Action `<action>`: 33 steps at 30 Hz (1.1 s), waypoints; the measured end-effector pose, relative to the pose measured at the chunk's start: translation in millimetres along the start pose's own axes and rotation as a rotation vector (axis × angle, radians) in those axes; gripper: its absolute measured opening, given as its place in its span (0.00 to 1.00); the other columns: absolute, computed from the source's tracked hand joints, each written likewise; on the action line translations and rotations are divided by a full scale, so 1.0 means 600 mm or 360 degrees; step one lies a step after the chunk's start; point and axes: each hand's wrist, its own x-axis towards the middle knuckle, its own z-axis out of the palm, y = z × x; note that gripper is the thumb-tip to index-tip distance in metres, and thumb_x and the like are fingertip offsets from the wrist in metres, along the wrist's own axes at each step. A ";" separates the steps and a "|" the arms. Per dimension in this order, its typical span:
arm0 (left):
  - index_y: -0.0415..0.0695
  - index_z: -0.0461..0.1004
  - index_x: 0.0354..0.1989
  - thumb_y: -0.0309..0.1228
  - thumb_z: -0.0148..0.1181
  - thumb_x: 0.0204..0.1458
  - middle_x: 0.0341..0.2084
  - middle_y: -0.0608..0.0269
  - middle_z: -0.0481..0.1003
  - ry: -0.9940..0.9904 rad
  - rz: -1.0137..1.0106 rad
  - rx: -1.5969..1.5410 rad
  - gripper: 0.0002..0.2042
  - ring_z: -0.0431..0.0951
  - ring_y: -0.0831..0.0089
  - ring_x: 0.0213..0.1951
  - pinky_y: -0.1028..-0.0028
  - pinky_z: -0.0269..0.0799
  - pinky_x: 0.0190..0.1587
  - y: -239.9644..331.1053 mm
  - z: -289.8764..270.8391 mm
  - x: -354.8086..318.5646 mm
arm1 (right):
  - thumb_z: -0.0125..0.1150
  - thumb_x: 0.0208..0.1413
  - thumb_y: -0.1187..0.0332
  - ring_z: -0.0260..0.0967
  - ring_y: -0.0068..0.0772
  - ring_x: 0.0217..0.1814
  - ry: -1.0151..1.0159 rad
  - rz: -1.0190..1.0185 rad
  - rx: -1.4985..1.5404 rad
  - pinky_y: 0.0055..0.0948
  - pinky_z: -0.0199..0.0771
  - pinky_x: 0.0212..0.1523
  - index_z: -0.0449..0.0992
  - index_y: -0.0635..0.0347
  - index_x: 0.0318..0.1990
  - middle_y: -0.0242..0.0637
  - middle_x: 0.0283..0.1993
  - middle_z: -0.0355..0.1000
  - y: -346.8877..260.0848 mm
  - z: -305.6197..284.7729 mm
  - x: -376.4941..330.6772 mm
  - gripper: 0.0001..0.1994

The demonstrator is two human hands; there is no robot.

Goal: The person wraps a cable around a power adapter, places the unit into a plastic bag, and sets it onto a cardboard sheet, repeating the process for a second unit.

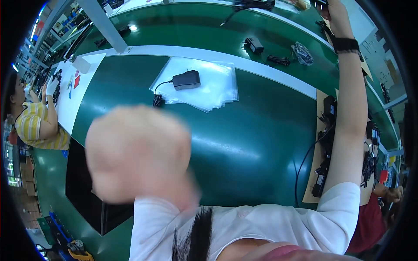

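My left hand (139, 152) is raised close in front, badly smeared by motion, so its fingers cannot be told apart. Beyond it, a black power adapter (186, 80) with its cord lies on a stack of clear plastic bags (220, 87) on the green tabletop (244, 148). My right arm reaches up and far to the right. At the top edge my right hand (336, 15) has its fingers curled at something dark, mostly cut off by the picture's edge. A dark band circles that wrist.
More black adapters (329, 106) and cords lie on cardboard (311, 187) at the right. On the far green bench rest another adapter (254, 45), a coiled cord (278, 60) and a bagged item (302, 53). At the left a co-worker in a yellow striped top (37, 124) works.
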 end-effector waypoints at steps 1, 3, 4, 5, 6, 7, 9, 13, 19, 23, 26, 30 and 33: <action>0.37 0.70 0.23 0.23 0.49 0.48 0.16 0.63 0.70 0.0312 -0.0272 0.0197 0.05 0.70 0.77 0.19 0.80 0.64 0.21 -0.017 0.002 0.006 | 0.50 0.53 0.57 0.52 0.18 0.09 -0.0064 0.0052 0.0102 0.20 0.50 0.10 0.71 0.61 0.22 0.30 0.12 0.60 -0.017 -0.009 -0.022 0.17; 0.36 0.70 0.40 0.26 0.55 0.47 0.32 0.60 0.70 0.0864 -0.0384 0.1180 0.11 0.70 0.77 0.32 0.82 0.64 0.36 -0.079 0.012 0.031 | 0.50 0.54 0.59 0.54 0.14 0.12 -0.0266 0.0173 -0.0166 0.16 0.52 0.12 0.73 0.62 0.25 0.30 0.14 0.64 -0.049 -0.002 -0.061 0.15; 0.39 0.68 0.47 0.28 0.59 0.44 0.34 0.60 0.71 0.0842 -0.0250 0.1593 0.19 0.71 0.74 0.37 0.79 0.63 0.41 -0.113 -0.007 0.032 | 0.51 0.53 0.60 0.56 0.14 0.14 -0.0440 0.0112 -0.0182 0.16 0.54 0.14 0.73 0.63 0.27 0.30 0.16 0.66 -0.075 0.019 -0.086 0.14; 0.42 0.65 0.51 0.31 0.63 0.41 0.41 0.59 0.71 0.0682 -0.0056 0.1986 0.25 0.70 0.72 0.43 0.75 0.62 0.45 -0.138 -0.018 0.042 | 0.53 0.52 0.61 0.57 0.14 0.16 -0.0645 0.0052 -0.0246 0.16 0.57 0.16 0.74 0.64 0.28 0.30 0.18 0.67 -0.096 0.033 -0.106 0.14; 0.43 0.63 0.53 0.33 0.66 0.37 0.46 0.58 0.68 0.0558 -0.0056 0.1916 0.30 0.69 0.72 0.46 0.72 0.60 0.48 -0.151 -0.014 0.045 | 0.54 0.51 0.62 0.59 0.15 0.18 -0.0860 -0.0030 -0.0282 0.16 0.59 0.18 0.74 0.65 0.28 0.30 0.20 0.69 -0.123 0.052 -0.127 0.13; 0.42 0.61 0.55 0.35 0.67 0.37 0.47 0.56 0.67 0.0519 -0.0139 0.1611 0.33 0.69 0.69 0.47 0.72 0.61 0.48 -0.168 0.000 0.050 | 0.56 0.50 0.62 0.61 0.16 0.20 -0.1078 -0.0083 -0.0311 0.17 0.60 0.20 0.74 0.66 0.28 0.31 0.21 0.69 -0.140 0.065 -0.140 0.13; 0.36 0.64 0.49 0.35 0.68 0.37 0.36 0.53 0.71 0.0533 -0.0342 0.0626 0.30 0.71 0.64 0.41 0.70 0.65 0.46 -0.203 0.029 0.060 | 0.56 0.50 0.61 0.62 0.17 0.21 -0.1389 -0.0198 -0.0265 0.18 0.62 0.22 0.74 0.66 0.30 0.33 0.21 0.69 -0.158 0.090 -0.161 0.13; 0.39 0.64 0.43 0.28 0.61 0.44 0.26 0.58 0.73 0.0817 -0.0592 -0.0333 0.18 0.74 0.73 0.28 0.75 0.71 0.32 -0.193 0.033 0.057 | 0.50 0.53 0.57 0.63 0.21 0.24 -0.1078 -0.0007 0.0628 0.19 0.64 0.25 0.68 0.64 0.41 0.36 0.27 0.69 -0.084 0.114 -0.180 0.18; 0.43 0.63 0.48 0.36 0.53 0.52 0.32 0.56 0.72 0.1212 0.0149 -0.0950 0.18 0.70 0.67 0.37 0.64 0.65 0.42 -0.185 -0.004 0.041 | 0.56 0.47 0.74 0.65 0.24 0.36 -0.1199 0.0047 0.0789 0.24 0.67 0.38 0.59 0.60 0.54 0.38 0.35 0.67 0.016 0.199 -0.327 0.24; 0.41 0.67 0.41 0.30 0.58 0.49 0.27 0.62 0.70 0.1435 0.0145 -0.0905 0.13 0.72 0.72 0.31 0.72 0.67 0.35 -0.168 -0.006 0.037 | 0.55 0.48 0.74 0.65 0.22 0.24 -0.0716 0.0814 0.1206 0.22 0.68 0.29 0.60 0.62 0.48 0.34 0.26 0.67 0.027 0.187 -0.330 0.18; 0.37 0.67 0.38 0.21 0.59 0.42 0.26 0.61 0.70 0.1451 -0.0171 -0.0269 0.13 0.73 0.70 0.25 0.74 0.70 0.29 -0.164 -0.009 0.039 | 0.55 0.52 0.70 0.66 0.20 0.26 -0.0514 0.0706 0.1241 0.19 0.68 0.30 0.64 0.64 0.49 0.37 0.29 0.70 0.036 0.146 -0.293 0.17; 0.40 0.65 0.40 0.25 0.65 0.38 0.31 0.64 0.69 0.1056 -0.0658 -0.0086 0.20 0.71 0.76 0.32 0.77 0.69 0.33 -0.201 0.031 0.047 | 0.55 0.54 0.67 0.68 0.22 0.35 -0.0282 0.0428 0.1086 0.19 0.68 0.36 0.67 0.65 0.48 0.39 0.39 0.72 0.020 0.152 -0.301 0.16; 0.41 0.63 0.43 0.25 0.64 0.39 0.35 0.63 0.70 0.1070 -0.0662 -0.0162 0.22 0.70 0.75 0.36 0.77 0.69 0.37 -0.223 0.048 0.053 | 0.54 0.54 0.65 0.67 0.22 0.39 -0.0275 0.0362 0.1138 0.20 0.68 0.40 0.67 0.65 0.49 0.39 0.42 0.71 0.021 0.158 -0.298 0.17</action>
